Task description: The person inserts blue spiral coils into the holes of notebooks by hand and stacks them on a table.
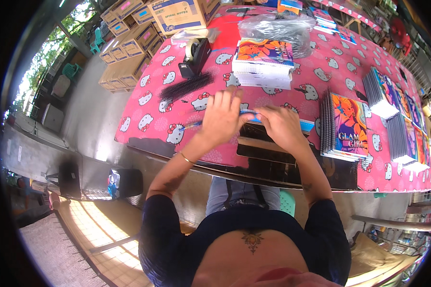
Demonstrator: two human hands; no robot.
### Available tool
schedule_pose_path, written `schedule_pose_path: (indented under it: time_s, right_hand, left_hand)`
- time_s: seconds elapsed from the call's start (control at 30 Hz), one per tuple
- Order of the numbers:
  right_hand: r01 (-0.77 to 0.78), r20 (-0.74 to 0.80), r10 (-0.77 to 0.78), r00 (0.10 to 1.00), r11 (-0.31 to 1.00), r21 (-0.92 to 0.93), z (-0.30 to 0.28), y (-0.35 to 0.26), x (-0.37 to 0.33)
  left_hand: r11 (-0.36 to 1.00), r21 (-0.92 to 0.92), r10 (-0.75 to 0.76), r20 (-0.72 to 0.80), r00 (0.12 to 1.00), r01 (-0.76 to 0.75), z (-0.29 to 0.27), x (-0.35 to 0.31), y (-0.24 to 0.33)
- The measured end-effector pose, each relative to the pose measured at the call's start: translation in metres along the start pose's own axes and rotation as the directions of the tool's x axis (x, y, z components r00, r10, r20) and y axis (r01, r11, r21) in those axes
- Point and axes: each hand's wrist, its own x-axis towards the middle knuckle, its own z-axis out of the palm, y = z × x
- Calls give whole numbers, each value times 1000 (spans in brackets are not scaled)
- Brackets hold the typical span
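Both my hands are together over the near edge of the table, closed along a thin blue-edged notebook (pixel 305 125) seen nearly edge-on. My left hand (pixel 221 115) has its fingers curled over the notebook's left part, slightly blurred. The fingers of my right hand (pixel 281 125) bend over its middle, thumb close to the left hand. Most of the notebook is hidden under the hands. Beyond the left hand lies a bundle of black binding coils (pixel 186 87). Straight ahead stands a stack of loose notebook sheets with colourful covers (pixel 264 62).
A black tape dispenser (pixel 195 57) stands behind the coils, near a crumpled clear plastic bag (pixel 277 31). Spiral notebooks are stacked at right (pixel 348 126) and farther right (pixel 382 93). Cardboard boxes (pixel 179 16) rise at the back left. Pink patterned covering (pixel 146 112) is on the table.
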Motion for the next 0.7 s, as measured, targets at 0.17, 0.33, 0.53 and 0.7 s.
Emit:
schedule_pose_path:
  time_s: [0.17,0.33,0.53,0.7]
  right_hand:
    - [26,-50,-26,998,1000,-7,8,1,0]
    - [2,38,-2,999,1000,13,-5,-1,0]
    - [10,25,-10,1000,1000,1,2,0,-1]
    - [2,25,-2,1000,1000,19,0,0,0]
  left_hand:
    - [991,131,27,-168,985,-4,68,-67,21]
    - [972,-214,88,-45,995,-96,12,-6,-14]
    - [881,-465,116,28,993,-90,0,5,-20]
    - [866,-494,138,75,988,-83,4,11,-26]
